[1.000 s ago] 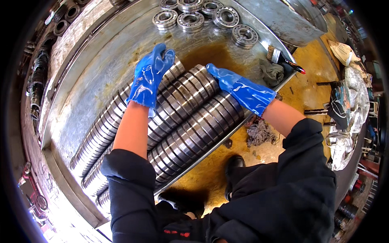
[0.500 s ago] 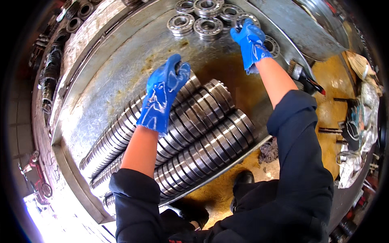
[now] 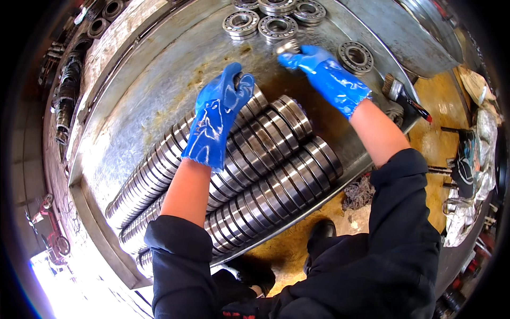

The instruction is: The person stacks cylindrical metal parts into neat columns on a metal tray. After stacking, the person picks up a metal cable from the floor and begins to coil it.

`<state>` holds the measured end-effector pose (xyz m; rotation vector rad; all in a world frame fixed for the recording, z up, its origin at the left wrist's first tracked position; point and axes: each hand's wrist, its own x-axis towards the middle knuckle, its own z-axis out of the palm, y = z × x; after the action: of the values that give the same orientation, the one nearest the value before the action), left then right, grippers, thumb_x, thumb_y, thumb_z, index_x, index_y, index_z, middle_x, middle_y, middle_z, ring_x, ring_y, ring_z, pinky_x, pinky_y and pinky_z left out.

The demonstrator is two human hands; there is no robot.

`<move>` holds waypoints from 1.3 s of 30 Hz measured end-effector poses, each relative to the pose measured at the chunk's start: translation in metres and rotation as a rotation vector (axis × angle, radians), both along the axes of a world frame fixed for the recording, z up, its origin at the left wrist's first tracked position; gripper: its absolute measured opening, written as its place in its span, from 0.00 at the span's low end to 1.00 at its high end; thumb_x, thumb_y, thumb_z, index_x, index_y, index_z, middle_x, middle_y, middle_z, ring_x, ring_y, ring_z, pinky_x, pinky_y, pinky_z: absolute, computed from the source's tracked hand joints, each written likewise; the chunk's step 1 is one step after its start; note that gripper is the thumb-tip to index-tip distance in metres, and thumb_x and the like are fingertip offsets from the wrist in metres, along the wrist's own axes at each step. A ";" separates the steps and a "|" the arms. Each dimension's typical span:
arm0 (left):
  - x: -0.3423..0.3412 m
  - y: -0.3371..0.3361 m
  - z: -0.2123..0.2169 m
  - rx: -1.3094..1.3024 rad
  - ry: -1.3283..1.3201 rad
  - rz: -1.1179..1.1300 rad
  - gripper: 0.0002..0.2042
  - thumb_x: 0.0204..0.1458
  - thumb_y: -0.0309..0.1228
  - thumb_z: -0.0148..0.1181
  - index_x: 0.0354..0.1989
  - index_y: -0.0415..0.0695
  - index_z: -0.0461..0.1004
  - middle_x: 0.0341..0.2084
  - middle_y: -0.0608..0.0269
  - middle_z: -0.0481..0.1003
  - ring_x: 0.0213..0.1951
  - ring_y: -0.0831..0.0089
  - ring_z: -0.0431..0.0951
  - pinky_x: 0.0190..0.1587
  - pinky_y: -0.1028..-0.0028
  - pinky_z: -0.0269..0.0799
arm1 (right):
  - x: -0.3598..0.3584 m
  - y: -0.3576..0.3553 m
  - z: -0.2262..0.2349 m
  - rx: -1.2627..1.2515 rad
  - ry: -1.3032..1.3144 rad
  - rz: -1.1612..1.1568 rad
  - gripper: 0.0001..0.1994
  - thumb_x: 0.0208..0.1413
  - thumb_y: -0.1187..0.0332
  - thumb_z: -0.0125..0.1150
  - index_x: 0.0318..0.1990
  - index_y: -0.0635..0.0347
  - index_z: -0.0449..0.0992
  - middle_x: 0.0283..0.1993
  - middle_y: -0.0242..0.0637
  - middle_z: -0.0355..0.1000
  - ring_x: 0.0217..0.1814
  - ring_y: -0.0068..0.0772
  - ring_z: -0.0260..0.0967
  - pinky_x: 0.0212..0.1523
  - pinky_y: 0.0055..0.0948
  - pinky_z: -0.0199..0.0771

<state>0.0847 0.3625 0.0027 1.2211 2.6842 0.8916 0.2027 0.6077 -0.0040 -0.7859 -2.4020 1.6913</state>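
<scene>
My right hand [image 3: 321,69], in a blue rubber glove, grips a steel roller bearing [image 3: 287,48] by its edge above the metal tray [image 3: 175,69]. The bearing is smeared by motion. My left hand [image 3: 220,109], gloved alike, is curled over the far end of the leftmost row of bearings [image 3: 159,162]. Its thumb and fingers nearly meet, and what lies between them is too dark to make out. Alongside run a middle row of bearings [image 3: 260,138] and a right row of bearings [image 3: 284,191], stood on edge face to face.
Several bearings [image 3: 278,27] lie flat at the tray's far side. A single bearing [image 3: 355,57] lies flat right of my right hand. A brush [image 3: 401,95] with a dark handle rests at the tray's right edge. A grey rag [image 3: 359,193] is below the tray's near edge.
My right hand has picked up a bearing from the far right group and brought it left and nearer. My left hand has stayed nearly in place.
</scene>
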 end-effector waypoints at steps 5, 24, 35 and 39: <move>-0.012 -0.001 -0.004 0.051 -0.034 -0.013 0.21 0.64 0.45 0.60 0.60 0.48 0.75 0.48 0.42 0.82 0.52 0.44 0.82 0.56 0.57 0.77 | -0.028 -0.031 -0.018 -0.270 -0.092 0.207 0.25 0.64 0.47 0.65 0.56 0.60 0.82 0.47 0.36 0.80 0.48 0.25 0.71 0.56 0.29 0.69; -0.012 0.020 -0.010 0.004 -0.103 -0.097 0.24 0.64 0.46 0.62 0.66 0.53 0.72 0.52 0.47 0.82 0.55 0.54 0.83 0.58 0.61 0.77 | 0.043 0.092 -0.035 1.116 -0.572 -0.161 0.25 0.54 0.45 0.68 0.47 0.58 0.84 0.49 0.50 0.82 0.53 0.54 0.80 0.54 0.48 0.80; -0.011 0.018 -0.010 -0.002 -0.137 -0.116 0.26 0.64 0.49 0.59 0.67 0.50 0.70 0.52 0.49 0.82 0.55 0.52 0.82 0.59 0.60 0.76 | 0.160 -0.001 0.005 -0.227 -0.220 0.066 0.25 0.63 0.49 0.69 0.52 0.64 0.81 0.44 0.33 0.81 0.44 0.23 0.75 0.49 0.29 0.75; -0.014 0.000 -0.010 0.018 0.016 -0.143 0.28 0.63 0.51 0.59 0.67 0.49 0.69 0.49 0.46 0.82 0.52 0.45 0.82 0.57 0.56 0.77 | 0.171 -0.043 0.034 -0.162 -0.524 0.181 0.26 0.65 0.46 0.66 0.55 0.62 0.81 0.46 0.36 0.81 0.50 0.27 0.72 0.58 0.32 0.70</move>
<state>0.0711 0.3629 -0.0072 1.4094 2.5666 0.8913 0.3736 0.5646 0.0302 -1.1978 -2.7615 1.9695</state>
